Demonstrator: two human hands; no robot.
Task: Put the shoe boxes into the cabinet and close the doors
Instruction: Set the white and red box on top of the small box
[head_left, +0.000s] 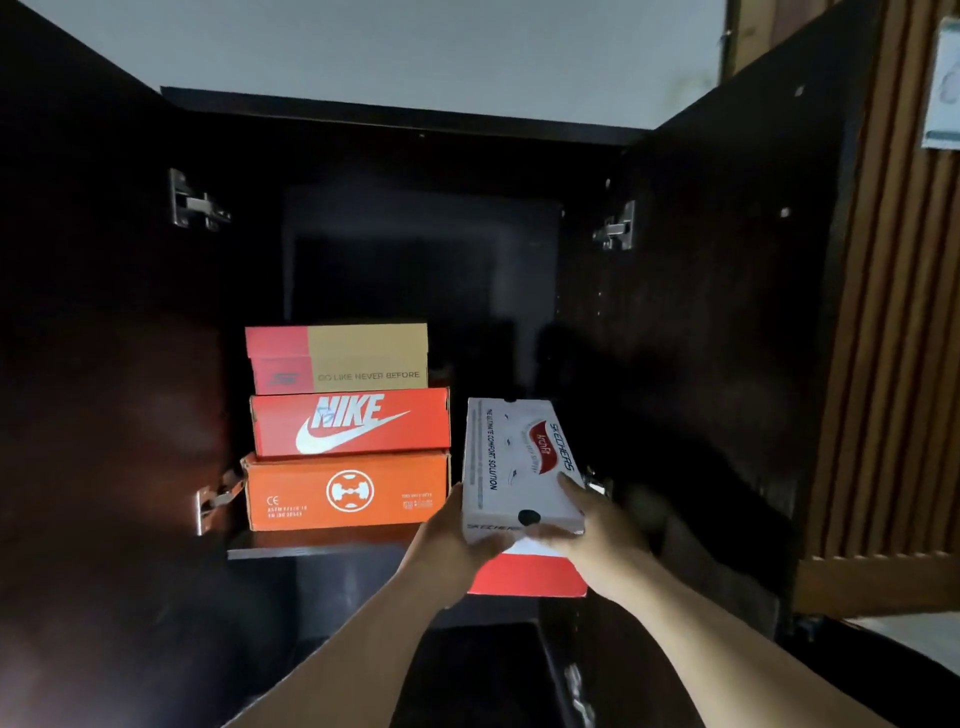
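A white Skechers shoe box (514, 457) with a red end face is held lengthwise at the front of the cabinet shelf (311, 543), its far end over the shelf. My left hand (457, 535) grips its near left corner. My right hand (587, 519) grips its near right side, fingers on the lid. Left of it on the shelf stands a stack of three boxes: an orange box (345, 491) at the bottom, a red Nike box (350, 422) in the middle, a red and tan box (337, 358) on top.
The dark cabinet stands with both doors swung wide, the left door (93, 364) and the right door (727, 338). Metal hinges (195, 202) show on both sides. A slatted wooden wall (893, 312) lies to the right. The shelf's right part behind the white box is dark.
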